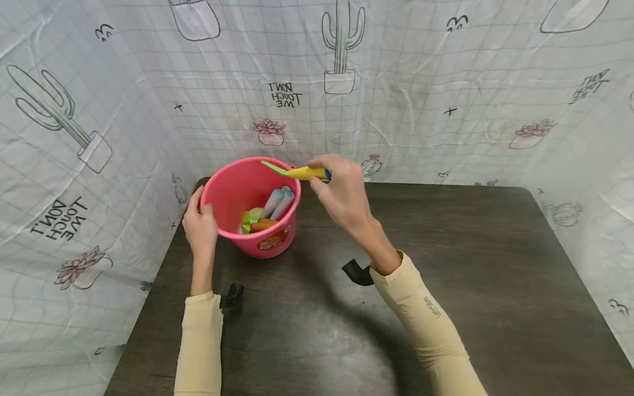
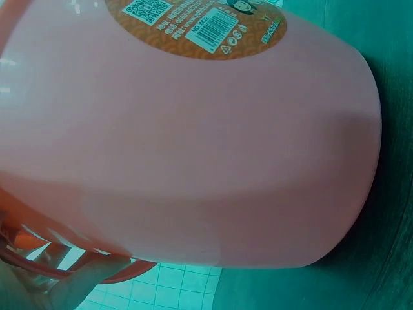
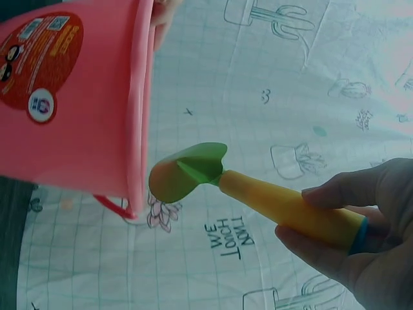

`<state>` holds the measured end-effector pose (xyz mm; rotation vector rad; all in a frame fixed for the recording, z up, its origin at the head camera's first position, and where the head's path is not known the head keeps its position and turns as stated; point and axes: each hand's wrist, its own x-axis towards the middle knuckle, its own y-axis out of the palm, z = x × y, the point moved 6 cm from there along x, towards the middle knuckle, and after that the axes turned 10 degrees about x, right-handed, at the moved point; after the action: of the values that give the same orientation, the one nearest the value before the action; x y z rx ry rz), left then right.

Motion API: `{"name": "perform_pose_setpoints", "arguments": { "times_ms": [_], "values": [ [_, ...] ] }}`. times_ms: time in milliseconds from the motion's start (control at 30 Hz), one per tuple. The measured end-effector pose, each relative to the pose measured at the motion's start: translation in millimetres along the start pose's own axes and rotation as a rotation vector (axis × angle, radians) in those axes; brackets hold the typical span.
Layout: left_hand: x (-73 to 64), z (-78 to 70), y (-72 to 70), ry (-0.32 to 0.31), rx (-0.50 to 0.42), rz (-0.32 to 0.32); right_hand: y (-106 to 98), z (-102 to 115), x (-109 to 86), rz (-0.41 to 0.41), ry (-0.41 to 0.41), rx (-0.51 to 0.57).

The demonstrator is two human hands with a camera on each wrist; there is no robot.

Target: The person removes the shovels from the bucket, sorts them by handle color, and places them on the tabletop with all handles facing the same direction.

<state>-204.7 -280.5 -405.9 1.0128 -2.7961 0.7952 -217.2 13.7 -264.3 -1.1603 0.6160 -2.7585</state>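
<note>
My right hand (image 1: 344, 187) pinches the shovel (image 1: 299, 173) by the yellow handle, near its blue end, with thumb and fingers clamped on it. My left hand (image 1: 200, 226) grips the left rim of the bucket (image 1: 228, 192), which stands upright at the far left of the bench (image 1: 446, 247). In my judgement, the step in hand is to carry the shovel at the bucket's mouth; whether it goes in or comes out, I cannot tell. The next move calls, I think, for a firm pinch and a steady bucket, with the blade free of the rim. From the head view, the shovel is at the right far side of the mouth, apart from the grey toys (image 1: 271, 204) inside. Its long axis runs roughly from right to left; the green blade points left and a little far, the handle end right.
</note>
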Motion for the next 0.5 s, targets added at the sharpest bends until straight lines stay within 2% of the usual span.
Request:
{"name": "perform_pose_setpoints", "arguments": {
  "times_ms": [300, 500],
  "values": [
    [-0.8, -2.1, 0.3, -0.002, -0.003, -0.001, -24, -7, -2.8, -0.094, -0.051, -0.04],
    [-0.4, -3.6, 0.5, -0.006, 0.012, -0.004, -39, -14, -5.1, -0.141, -0.013, -0.075]
  ]
}}
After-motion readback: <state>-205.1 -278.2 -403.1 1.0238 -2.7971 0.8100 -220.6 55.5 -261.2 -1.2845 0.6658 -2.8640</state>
